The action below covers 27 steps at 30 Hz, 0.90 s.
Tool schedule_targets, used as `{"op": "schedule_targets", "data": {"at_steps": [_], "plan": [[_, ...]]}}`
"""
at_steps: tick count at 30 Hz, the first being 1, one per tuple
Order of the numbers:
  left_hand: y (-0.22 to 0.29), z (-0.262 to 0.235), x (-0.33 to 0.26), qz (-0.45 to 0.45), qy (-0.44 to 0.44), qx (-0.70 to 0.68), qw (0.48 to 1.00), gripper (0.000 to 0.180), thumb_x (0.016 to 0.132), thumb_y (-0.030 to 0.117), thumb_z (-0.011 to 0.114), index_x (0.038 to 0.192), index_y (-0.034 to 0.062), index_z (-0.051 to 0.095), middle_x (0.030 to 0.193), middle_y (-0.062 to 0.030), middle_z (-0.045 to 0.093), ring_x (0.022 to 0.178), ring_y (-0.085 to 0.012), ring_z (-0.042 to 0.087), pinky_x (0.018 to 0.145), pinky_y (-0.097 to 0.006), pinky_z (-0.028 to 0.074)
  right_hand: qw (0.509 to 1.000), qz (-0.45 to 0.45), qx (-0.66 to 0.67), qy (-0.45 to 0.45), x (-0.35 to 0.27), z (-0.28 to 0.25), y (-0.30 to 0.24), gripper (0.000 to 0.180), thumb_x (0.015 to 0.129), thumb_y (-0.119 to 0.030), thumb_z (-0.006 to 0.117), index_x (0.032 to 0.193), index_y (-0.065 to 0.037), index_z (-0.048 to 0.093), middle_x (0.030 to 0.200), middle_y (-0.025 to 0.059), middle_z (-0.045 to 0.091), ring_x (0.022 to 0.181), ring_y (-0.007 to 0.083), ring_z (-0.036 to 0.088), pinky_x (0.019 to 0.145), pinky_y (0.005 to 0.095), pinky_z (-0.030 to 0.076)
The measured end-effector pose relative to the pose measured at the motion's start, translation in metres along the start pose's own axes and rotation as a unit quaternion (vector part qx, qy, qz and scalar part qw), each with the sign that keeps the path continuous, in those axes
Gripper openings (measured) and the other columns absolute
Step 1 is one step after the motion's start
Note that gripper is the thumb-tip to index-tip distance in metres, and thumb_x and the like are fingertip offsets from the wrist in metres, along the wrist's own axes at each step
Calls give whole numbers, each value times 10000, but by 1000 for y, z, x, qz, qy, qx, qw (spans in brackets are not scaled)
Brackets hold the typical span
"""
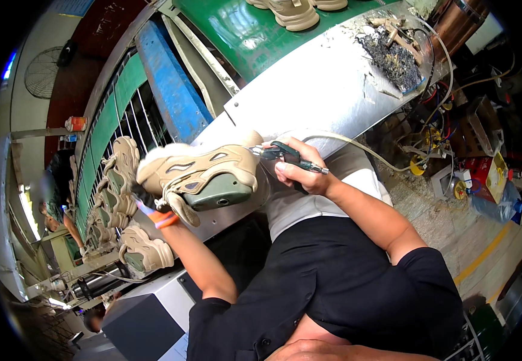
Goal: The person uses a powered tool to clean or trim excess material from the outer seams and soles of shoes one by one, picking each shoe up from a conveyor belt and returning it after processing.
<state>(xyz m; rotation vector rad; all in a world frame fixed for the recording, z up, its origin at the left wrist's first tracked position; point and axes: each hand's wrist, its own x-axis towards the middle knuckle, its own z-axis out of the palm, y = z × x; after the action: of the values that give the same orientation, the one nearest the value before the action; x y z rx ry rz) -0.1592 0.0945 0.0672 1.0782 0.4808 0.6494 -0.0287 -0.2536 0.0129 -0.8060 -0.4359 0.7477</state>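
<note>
A beige sneaker [198, 171] with cut-out side panels and a green last [222, 191] inside is tilted on its side in front of me. My left hand [145, 198], in a dark covering with an orange and purple band at the wrist, grips it at the left end, most fingers hidden behind the shoe. My right hand [302, 165] is closed round a dark pen-like tool [291, 157] with a metal front. The tool's tip reaches the right end of the sneaker; whether it touches, I cannot tell.
More beige shoes [110, 198] line a green slatted conveyor [86, 150] at left. Others sit on a green surface [243, 36] beyond the white metal table [309, 90]. Dark scraps [393, 63] lie at the table's right end. A pale hose [357, 144] curves beside me. Another person [62, 216] is at far left.
</note>
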Motion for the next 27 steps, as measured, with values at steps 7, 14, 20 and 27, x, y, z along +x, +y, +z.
{"op": "schedule_targets", "data": {"at_steps": [7, 14, 20, 27], "plan": [[-15, -47, -90, -57, 110, 88, 988, 694, 933, 554, 529, 1333, -11, 480, 1280, -146, 579, 1118, -280, 599, 986, -428, 479, 997, 5, -45, 57, 17, 19, 21, 332, 915, -90, 556, 1236, -21, 504, 730, 3, 517, 590, 53, 456, 534, 219, 385], [-24, -39, -196, -189, 151, 85, 967, 521, 999, 366, 509, 1362, -4, 456, 1323, -129, 558, 1170, -247, 580, 968, -373, 509, 989, 15, -141, 46, 23, 37, 39, 359, 891, -133, 601, 1214, -10, 503, 887, 26, 574, 794, 73, 517, 713, 254, 427], [-25, 47, -200, -308, 86, 82, 944, 705, 943, 545, 509, 1437, 63, 365, 1366, -170, 516, 1172, -367, 572, 877, -493, 550, 984, 9, -175, 10, 23, 42, 43, 355, 896, -136, 598, 1212, -12, 495, 896, 40, 582, 793, 82, 528, 719, 259, 441], [-49, 75, -186, -374, 12, -19, 927, 794, 925, 636, 448, 1448, 48, 349, 1305, -223, 547, 1102, -360, 621, 849, -468, 586, 989, 130, -64, 6, -4, 36, 20, 361, 883, -153, 603, 1199, -18, 494, 854, 7, 549, 773, 67, 489, 691, 249, 406]]}}
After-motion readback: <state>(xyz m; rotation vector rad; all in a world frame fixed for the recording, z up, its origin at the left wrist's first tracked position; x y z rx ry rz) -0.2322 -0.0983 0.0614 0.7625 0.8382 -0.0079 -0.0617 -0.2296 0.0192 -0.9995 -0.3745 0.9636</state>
